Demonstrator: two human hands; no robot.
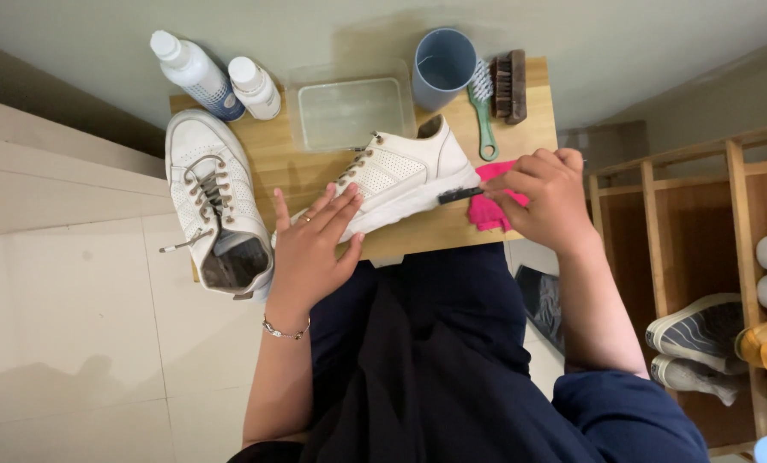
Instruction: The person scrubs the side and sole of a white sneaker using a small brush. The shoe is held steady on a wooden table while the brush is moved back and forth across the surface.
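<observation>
While the person is sitting at a small wooden table (533, 94), the scene is reading as follows:

Left hand: the left hand (310, 244) is lying flat with fingers spread, pressing on the toe end of the white sneaker (405, 176), not closing around anything

Right hand: the right hand (550, 197) is curling its fingers together and pinching the handle of a small dark brush (459, 195), whose tip is touching the heel end of the sneaker's sole

White sneaker: it is lying tilted on its side near the front edge of the table, laces pointing away from the person, between the two hands

Pink cloth: a pink cloth (486, 214) is lying on the table under the right hand, just beside the sneaker's heel

Second sneaker: another white sneaker (212, 201) is resting at the table's left edge, opening facing up, well apart from the right hand

Far side of table: two white bottles (220, 81), a clear plastic tub (349, 111), a blue cup (443, 64), a green-handled brush (484, 116) and a brown bristle brush (510, 86) are standing or lying there

Right of the person: a wooden rack (658, 231) is holding several shoes
</observation>
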